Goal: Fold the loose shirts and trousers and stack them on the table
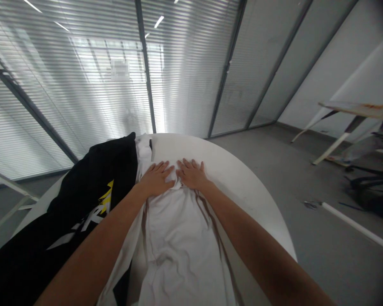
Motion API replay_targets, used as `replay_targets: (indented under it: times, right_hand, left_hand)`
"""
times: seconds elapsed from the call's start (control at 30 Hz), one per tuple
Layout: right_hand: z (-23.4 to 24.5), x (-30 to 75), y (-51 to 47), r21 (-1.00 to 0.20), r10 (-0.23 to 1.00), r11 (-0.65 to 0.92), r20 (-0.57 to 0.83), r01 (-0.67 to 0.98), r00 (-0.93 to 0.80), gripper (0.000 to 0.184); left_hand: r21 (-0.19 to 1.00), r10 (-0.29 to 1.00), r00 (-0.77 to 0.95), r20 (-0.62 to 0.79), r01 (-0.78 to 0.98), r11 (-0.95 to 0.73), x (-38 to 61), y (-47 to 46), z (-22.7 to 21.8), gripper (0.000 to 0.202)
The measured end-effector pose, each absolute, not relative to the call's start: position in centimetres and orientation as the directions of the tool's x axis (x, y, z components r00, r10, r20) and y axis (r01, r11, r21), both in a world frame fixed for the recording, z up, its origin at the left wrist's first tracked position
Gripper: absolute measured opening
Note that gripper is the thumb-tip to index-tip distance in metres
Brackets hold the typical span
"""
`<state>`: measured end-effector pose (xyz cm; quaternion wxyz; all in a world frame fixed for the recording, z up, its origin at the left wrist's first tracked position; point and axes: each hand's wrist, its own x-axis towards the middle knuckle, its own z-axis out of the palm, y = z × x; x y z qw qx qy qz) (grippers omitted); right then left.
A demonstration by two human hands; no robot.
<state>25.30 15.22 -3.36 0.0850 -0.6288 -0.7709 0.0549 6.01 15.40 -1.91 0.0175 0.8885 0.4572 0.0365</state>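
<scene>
A white garment lies lengthwise over the round white table, wrinkled toward my body; its exact kind is not clear. My left hand rests flat on its far end, fingers spread. Beside it, my right hand presses down the same end, also with fingers apart. Just left of the white garment is a black garment with a yellow and white print, spread over the table's left side. A strip of white cloth shows between the two, by my left hand.
Glass partitions with blinds stand behind the table. To the right, another table has pale legs, with dark bags on the floor near it. A white pole lies on the grey floor.
</scene>
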Motion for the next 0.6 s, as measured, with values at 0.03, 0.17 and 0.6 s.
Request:
replay_targets:
  times: [0.03,0.17,0.6]
  right_hand:
    - [-3.4,25.4,15.3,-0.197,0.983,0.183,0.056,0.963,-0.176,0.060]
    - [-3.3,25.5,15.4,-0.216,0.989,0.097,0.131,0.971,-0.070,0.061]
    - [-2.8,26.5,17.9,-0.638,0.989,0.034,0.134,0.769,0.067,0.047]
  left_hand:
    - [0.077,0.814,0.579,0.047,0.810,-0.581,5.9,15.5,-1.7,0.068]
    - [0.091,0.864,0.479,0.153,0.864,-0.496,5.1,15.9,-0.6,0.054]
    - [0.128,0.983,0.077,0.167,0.987,-0.099,2.1,17.5,0.6,0.050]
